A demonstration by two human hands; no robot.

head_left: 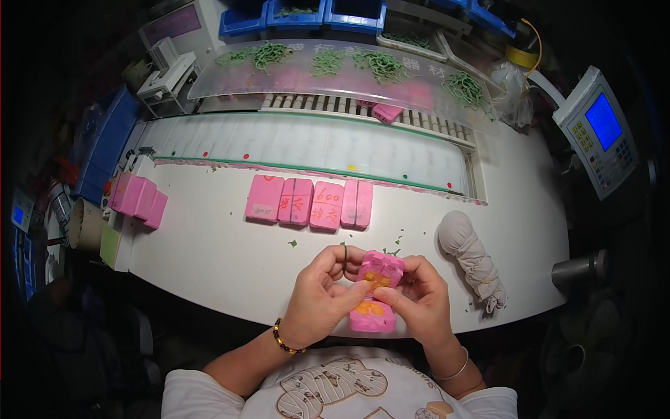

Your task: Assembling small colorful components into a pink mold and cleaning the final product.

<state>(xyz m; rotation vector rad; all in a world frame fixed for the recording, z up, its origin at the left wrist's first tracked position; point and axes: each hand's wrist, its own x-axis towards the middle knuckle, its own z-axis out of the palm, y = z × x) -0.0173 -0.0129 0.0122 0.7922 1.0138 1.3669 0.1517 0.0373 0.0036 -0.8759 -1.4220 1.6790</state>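
A pink rubber mould is spread open in front of my chest, with an upper and a lower half showing. Orange-yellow wax pieces lie in its cavities. My left hand is closed on the mould's left side, a dark ring-like band around one finger. From the right side my right hand grips it too. Both thumbs press near the middle, over the orange pieces, and hide part of them. Small green crumbs lie on the table just beyond the mould.
Several closed pink moulds stand in a row ahead; more are stacked at left. Behind runs a long white channel below a clear shelf with green clumps. A tied cloth bundle and a control panel are at right.
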